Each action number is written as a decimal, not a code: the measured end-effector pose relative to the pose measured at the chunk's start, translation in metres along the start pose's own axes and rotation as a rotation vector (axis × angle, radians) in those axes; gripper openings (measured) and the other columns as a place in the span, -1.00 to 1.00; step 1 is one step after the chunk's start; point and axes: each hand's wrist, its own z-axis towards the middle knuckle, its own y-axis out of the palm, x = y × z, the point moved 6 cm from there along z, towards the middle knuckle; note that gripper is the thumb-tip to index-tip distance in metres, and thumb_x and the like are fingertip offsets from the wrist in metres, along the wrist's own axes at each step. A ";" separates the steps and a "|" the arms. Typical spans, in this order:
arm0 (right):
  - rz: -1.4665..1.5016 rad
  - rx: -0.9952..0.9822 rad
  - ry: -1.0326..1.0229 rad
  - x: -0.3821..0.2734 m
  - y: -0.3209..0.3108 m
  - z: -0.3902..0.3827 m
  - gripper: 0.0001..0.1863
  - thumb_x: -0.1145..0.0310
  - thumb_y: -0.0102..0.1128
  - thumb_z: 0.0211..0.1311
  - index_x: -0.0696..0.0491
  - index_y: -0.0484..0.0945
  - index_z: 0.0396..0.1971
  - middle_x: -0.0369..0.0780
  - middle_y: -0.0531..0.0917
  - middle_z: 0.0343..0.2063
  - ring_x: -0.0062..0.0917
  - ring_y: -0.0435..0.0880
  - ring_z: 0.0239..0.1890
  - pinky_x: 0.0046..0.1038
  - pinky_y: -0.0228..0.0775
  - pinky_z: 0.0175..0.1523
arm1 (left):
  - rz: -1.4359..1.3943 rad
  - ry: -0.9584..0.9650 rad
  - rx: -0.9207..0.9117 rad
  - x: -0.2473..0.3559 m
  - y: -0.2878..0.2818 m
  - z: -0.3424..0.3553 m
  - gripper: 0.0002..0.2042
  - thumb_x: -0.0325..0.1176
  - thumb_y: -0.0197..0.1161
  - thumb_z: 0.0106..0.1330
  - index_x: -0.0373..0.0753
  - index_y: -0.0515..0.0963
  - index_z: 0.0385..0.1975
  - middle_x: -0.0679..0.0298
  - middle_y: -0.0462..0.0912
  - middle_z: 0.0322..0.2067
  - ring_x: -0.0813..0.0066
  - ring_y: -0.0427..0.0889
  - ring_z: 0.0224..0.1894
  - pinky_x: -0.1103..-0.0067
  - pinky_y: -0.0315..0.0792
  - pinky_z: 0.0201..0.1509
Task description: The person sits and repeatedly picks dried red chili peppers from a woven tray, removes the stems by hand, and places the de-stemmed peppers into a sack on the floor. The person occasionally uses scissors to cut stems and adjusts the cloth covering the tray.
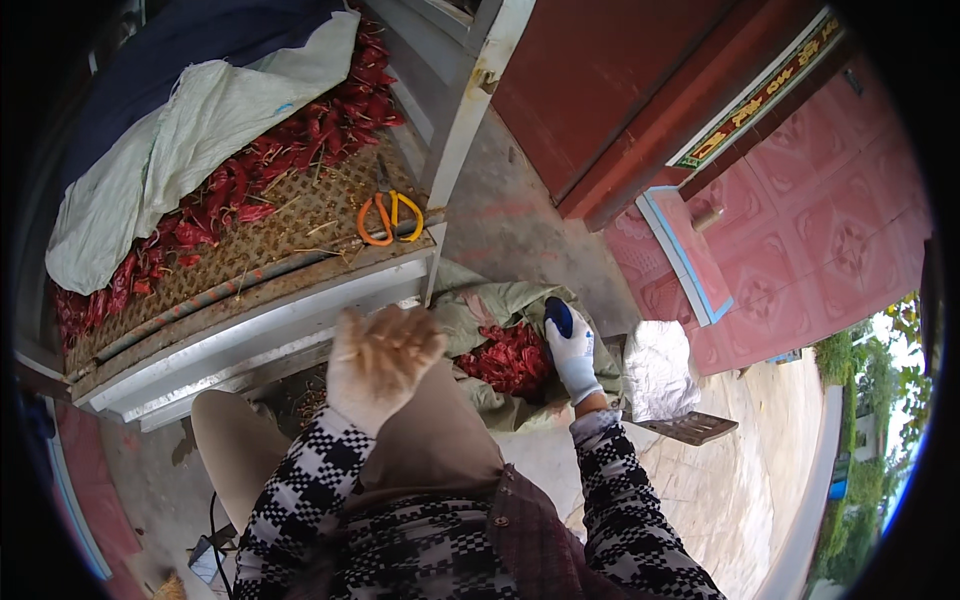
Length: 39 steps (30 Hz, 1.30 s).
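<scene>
My left hand (385,362), in a pale glove, is raised over my lap beside the metal frame. Its fingers are smeared by motion, so whether it holds anything cannot be made out. A white glove with blue-coated fingers covers my right hand (572,350), which is closed at the right rim of a greenish woven sack (470,305). Dried red chillies (507,362) fill the mouth of the sack. More red chillies (290,150) lie heaped on a brown mesh surface (300,212), partly under a white woven sheet (190,140).
Scissors (390,218) with orange and yellow handles lie at the mesh's near right corner. A metal rail (270,320) edges this surface, and a post (470,110) rises beside it. A white crumpled bag (660,370) rests on a brown seat (690,428) right of my right hand.
</scene>
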 end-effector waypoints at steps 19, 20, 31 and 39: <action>-0.279 -0.812 0.317 0.111 0.150 -0.210 -0.61 0.11 0.07 0.17 -0.05 0.55 -0.04 -0.02 0.65 -0.21 -0.09 0.60 -0.11 -0.13 0.42 -0.03 | 0.144 0.000 -0.037 0.028 -0.043 -0.036 -0.26 0.11 0.25 0.24 -0.25 0.23 0.29 0.10 0.40 0.22 0.23 0.42 0.25 0.27 0.33 0.25; -0.249 -0.883 0.383 0.105 0.163 -0.204 -0.58 0.10 0.06 0.18 -0.06 0.53 0.01 -0.03 0.65 -0.19 -0.11 0.60 -0.10 -0.14 0.42 -0.01 | 0.159 0.011 -0.004 0.029 -0.045 -0.038 -0.27 0.14 0.24 0.23 -0.22 0.26 0.28 0.12 0.45 0.19 0.23 0.45 0.21 0.28 0.34 0.24; -0.588 -1.305 0.207 0.101 0.275 -0.184 -0.41 0.04 -0.07 0.20 -0.28 0.31 0.28 0.05 0.48 0.08 -0.08 0.57 0.02 -0.06 0.41 0.01 | 0.079 -0.096 0.145 0.029 -0.068 -0.030 -0.31 0.16 0.30 0.16 -0.05 0.32 0.23 0.22 0.52 0.07 0.19 0.55 0.05 0.09 0.41 0.14; -0.705 -1.357 0.349 0.126 0.353 -0.176 -0.27 -0.12 0.11 0.10 -0.36 0.22 0.33 -0.03 0.33 0.30 -0.16 0.41 0.26 -0.06 0.33 0.16 | 0.088 -0.068 0.329 0.043 -0.078 -0.043 -0.38 0.13 0.29 0.19 -0.06 0.39 0.18 0.25 0.58 -0.04 0.18 0.57 -0.02 0.11 0.44 0.04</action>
